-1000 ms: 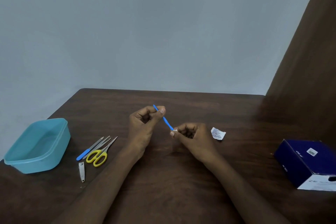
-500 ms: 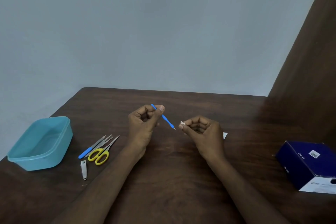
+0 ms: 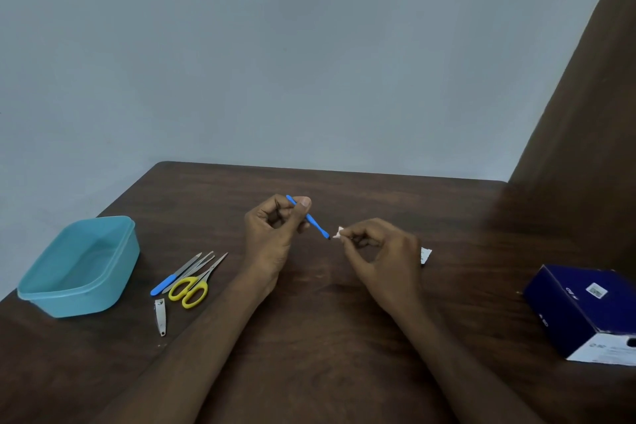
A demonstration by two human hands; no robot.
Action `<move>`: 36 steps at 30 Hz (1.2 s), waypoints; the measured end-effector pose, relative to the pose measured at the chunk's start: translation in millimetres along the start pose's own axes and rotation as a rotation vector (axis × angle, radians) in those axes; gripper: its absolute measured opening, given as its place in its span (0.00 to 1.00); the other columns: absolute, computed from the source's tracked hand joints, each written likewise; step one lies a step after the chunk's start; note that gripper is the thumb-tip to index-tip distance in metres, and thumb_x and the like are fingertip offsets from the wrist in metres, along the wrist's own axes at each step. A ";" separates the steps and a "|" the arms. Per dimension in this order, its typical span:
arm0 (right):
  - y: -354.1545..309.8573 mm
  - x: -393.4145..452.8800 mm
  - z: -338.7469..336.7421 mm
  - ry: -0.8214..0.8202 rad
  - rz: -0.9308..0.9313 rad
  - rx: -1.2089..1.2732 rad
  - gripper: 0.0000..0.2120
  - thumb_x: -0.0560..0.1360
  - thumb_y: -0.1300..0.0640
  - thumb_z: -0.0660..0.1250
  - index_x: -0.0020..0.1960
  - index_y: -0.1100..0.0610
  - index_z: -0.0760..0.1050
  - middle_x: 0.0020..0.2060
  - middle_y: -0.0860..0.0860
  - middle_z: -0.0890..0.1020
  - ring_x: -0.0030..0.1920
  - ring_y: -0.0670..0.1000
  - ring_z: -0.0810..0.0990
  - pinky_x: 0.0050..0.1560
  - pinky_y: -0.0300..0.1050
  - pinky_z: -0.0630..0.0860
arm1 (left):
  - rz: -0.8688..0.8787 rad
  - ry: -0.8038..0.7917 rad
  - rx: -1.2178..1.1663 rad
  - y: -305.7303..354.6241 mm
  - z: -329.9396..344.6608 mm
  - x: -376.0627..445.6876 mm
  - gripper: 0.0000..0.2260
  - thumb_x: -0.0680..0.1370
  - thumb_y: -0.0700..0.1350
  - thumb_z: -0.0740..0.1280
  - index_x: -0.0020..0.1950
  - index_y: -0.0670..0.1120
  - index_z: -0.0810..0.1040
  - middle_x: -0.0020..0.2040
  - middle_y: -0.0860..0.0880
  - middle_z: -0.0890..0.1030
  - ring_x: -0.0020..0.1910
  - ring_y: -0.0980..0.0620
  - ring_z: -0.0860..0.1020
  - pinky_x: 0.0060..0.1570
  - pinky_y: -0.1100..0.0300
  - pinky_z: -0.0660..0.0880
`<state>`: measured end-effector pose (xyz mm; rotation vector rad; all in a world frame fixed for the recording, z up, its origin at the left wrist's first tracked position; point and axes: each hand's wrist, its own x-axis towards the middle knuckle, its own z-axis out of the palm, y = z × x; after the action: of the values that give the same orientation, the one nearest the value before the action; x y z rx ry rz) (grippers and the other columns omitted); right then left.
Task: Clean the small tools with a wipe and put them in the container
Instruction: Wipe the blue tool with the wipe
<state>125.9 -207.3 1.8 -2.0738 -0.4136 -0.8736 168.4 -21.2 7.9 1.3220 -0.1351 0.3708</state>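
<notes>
Since one second ago, the right hand (image 3: 382, 258) has drawn the wipe (image 3: 339, 232) off the blue tool (image 3: 311, 218); the wipe now sits just beside the tool's dark tip. Left hand (image 3: 275, 237) pinches the tool between thumb and curled fingers, tilted, tip down toward the right. Right hand pinches the small white wipe at its fingertips. Both are held above the desk (image 3: 309, 337). At left, the teal container (image 3: 79, 265) stands near the scissors (image 3: 194, 284), a file (image 3: 173, 275) and a clipper (image 3: 160, 317). A navy box (image 3: 585, 310) lies at right.
</notes>
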 end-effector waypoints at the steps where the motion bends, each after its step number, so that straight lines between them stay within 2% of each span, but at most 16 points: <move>1: -1.8 -0.2 1.0 -0.013 -0.029 0.016 0.06 0.74 0.63 0.78 0.45 0.53 0.87 0.42 0.44 0.87 0.41 0.42 0.85 0.46 0.35 0.79 | -0.004 -0.012 0.001 -0.5 0.4 -0.1 0.17 0.80 0.39 0.76 0.32 0.48 0.78 0.37 0.45 0.79 0.38 0.54 0.81 0.41 0.61 0.81; 4: 1.5 -3.3 8.2 -0.118 -0.028 -0.046 0.05 0.73 0.62 0.77 0.44 0.53 0.87 0.39 0.45 0.85 0.38 0.43 0.83 0.42 0.37 0.78 | -0.022 -0.033 -0.002 -0.3 0.6 -0.3 0.17 0.79 0.43 0.76 0.32 0.51 0.78 0.35 0.44 0.77 0.34 0.56 0.81 0.46 0.54 0.80; 6: 4.1 -3.0 7.8 -0.092 0.004 -0.092 0.05 0.71 0.62 0.78 0.41 0.54 0.85 0.35 0.46 0.83 0.35 0.45 0.81 0.40 0.35 0.74 | -0.042 -0.012 -0.020 -0.8 -0.2 0.5 0.16 0.80 0.42 0.75 0.32 0.51 0.80 0.33 0.50 0.79 0.34 0.57 0.81 0.49 0.51 0.79; 8: 1.5 -1.0 3.0 0.012 0.003 -0.090 0.07 0.70 0.64 0.79 0.39 0.54 0.84 0.35 0.45 0.83 0.36 0.45 0.81 0.40 0.33 0.74 | -0.052 0.002 -0.031 -0.9 -0.1 0.8 0.16 0.81 0.41 0.75 0.34 0.50 0.80 0.34 0.54 0.82 0.33 0.57 0.81 0.49 0.52 0.79; 10: -3.4 0.0 -0.6 0.061 -0.034 -0.027 0.07 0.72 0.65 0.79 0.42 0.54 0.85 0.39 0.45 0.85 0.38 0.43 0.83 0.43 0.34 0.77 | -0.055 -0.010 -0.028 -0.7 0.8 -0.2 0.13 0.80 0.43 0.75 0.35 0.49 0.80 0.35 0.53 0.83 0.33 0.57 0.81 0.49 0.51 0.80; 12: -4.7 -1.1 2.4 -0.008 -0.073 0.003 0.07 0.73 0.66 0.78 0.44 0.54 0.86 0.43 0.46 0.86 0.41 0.43 0.85 0.46 0.35 0.79 | -0.063 -0.028 -0.023 -0.6 1.7 -1.4 0.12 0.79 0.44 0.76 0.36 0.47 0.80 0.36 0.52 0.84 0.34 0.56 0.82 0.47 0.53 0.81; 14: -0.3 -3.1 8.5 -0.098 -0.056 -0.041 0.07 0.73 0.65 0.78 0.44 0.54 0.87 0.42 0.46 0.86 0.40 0.43 0.84 0.45 0.33 0.78 | -0.073 -0.021 -0.028 -1.3 1.7 -1.0 0.12 0.80 0.41 0.75 0.38 0.45 0.79 0.37 0.51 0.84 0.34 0.56 0.82 0.44 0.58 0.82; 17: 6.6 -1.9 8.7 -0.078 0.061 -0.085 0.06 0.71 0.63 0.79 0.40 0.53 0.86 0.36 0.45 0.85 0.38 0.44 0.83 0.40 0.25 0.72 | -0.095 0.006 -0.068 -1.0 0.2 1.1 0.09 0.81 0.40 0.74 0.41 0.44 0.81 0.35 0.52 0.82 0.34 0.57 0.81 0.41 0.62 0.82; 20: 7.9 2.3 3.9 -0.019 0.310 0.126 0.07 0.73 0.62 0.79 0.43 0.51 0.87 0.38 0.43 0.88 0.39 0.41 0.87 0.45 0.33 0.81 | -0.111 -0.020 -0.079 -0.4 0.5 0.5 0.08 0.81 0.40 0.73 0.42 0.44 0.83 0.38 0.53 0.84 0.36 0.57 0.82 0.42 0.61 0.83; 22: 6.1 5.1 3.8 -0.036 0.442 0.308 0.09 0.74 0.65 0.79 0.49 0.52 0.86 0.42 0.44 0.89 0.44 0.44 0.88 0.49 0.38 0.84 | -0.121 -0.063 -0.083 0.1 2.0 -1.9 0.07 0.81 0.40 0.74 0.43 0.41 0.82 0.41 0.53 0.86 0.37 0.56 0.83 0.42 0.61 0.84; 24: 3.8 5.8 5.3 -0.088 0.519 0.438 0.12 0.74 0.68 0.78 0.53 0.55 0.84 0.43 0.49 0.89 0.46 0.50 0.89 0.49 0.40 0.84 | -0.114 -0.106 -0.072 1.6 3.4 -4.3 0.09 0.79 0.43 0.75 0.44 0.39 0.81 0.43 0.52 0.86 0.38 0.56 0.83 0.43 0.60 0.84; 26: 0.3 4.7 6.6 -0.165 0.566 0.560 0.10 0.77 0.70 0.74 0.55 0.59 0.83 0.42 0.54 0.89 0.43 0.53 0.89 0.48 0.42 0.84 | -0.091 -0.132 -0.059 2.3 3.1 -4.7 0.10 0.77 0.45 0.75 0.40 0.42 0.80 0.44 0.52 0.86 0.38 0.55 0.83 0.42 0.60 0.83; 28: -2.8 4.0 5.4 -0.227 0.592 0.633 0.07 0.78 0.70 0.72 0.53 0.62 0.83 0.43 0.59 0.88 0.39 0.50 0.86 0.45 0.40 0.82 | -0.066 -0.115 -0.040 2.4 2.4 -3.7 0.11 0.78 0.43 0.75 0.37 0.45 0.78 0.44 0.53 0.86 0.38 0.56 0.83 0.41 0.61 0.83; 32: -2.2 5.9 0.6 -0.306 0.601 0.628 0.09 0.78 0.75 0.67 0.50 0.64 0.82 0.35 0.56 0.86 0.32 0.48 0.82 0.36 0.36 0.78 | -0.054 -0.063 -0.021 1.7 0.1 -0.1 0.13 0.81 0.37 0.73 0.38 0.44 0.77 0.44 0.55 0.87 0.36 0.56 0.82 0.40 0.62 0.83; 34: 1.0 5.6 0.5 -0.270 0.606 0.569 0.10 0.77 0.74 0.68 0.47 0.62 0.82 0.33 0.54 0.85 0.30 0.49 0.81 0.35 0.39 0.78 | -0.059 -0.056 -0.029 2.0 -0.7 0.7 0.13 0.81 0.37 0.72 0.38 0.44 0.77 0.43 0.55 0.87 0.36 0.57 0.82 0.40 0.63 0.83; 36: 6.0 5.1 2.2 -0.161 0.601 0.472 0.09 0.77 0.70 0.72 0.47 0.58 0.84 0.35 0.51 0.86 0.32 0.47 0.82 0.38 0.42 0.80 | -0.077 -0.076 -0.040 1.7 -0.9 0.5 0.12 0.81 0.39 0.73 0.39 0.42 0.78 0.42 0.54 0.87 0.35 0.56 0.82 0.40 0.63 0.83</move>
<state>133.7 -209.3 1.1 -1.6806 -0.0516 -0.2206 168.2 -19.9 9.4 1.2979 -0.1542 0.2513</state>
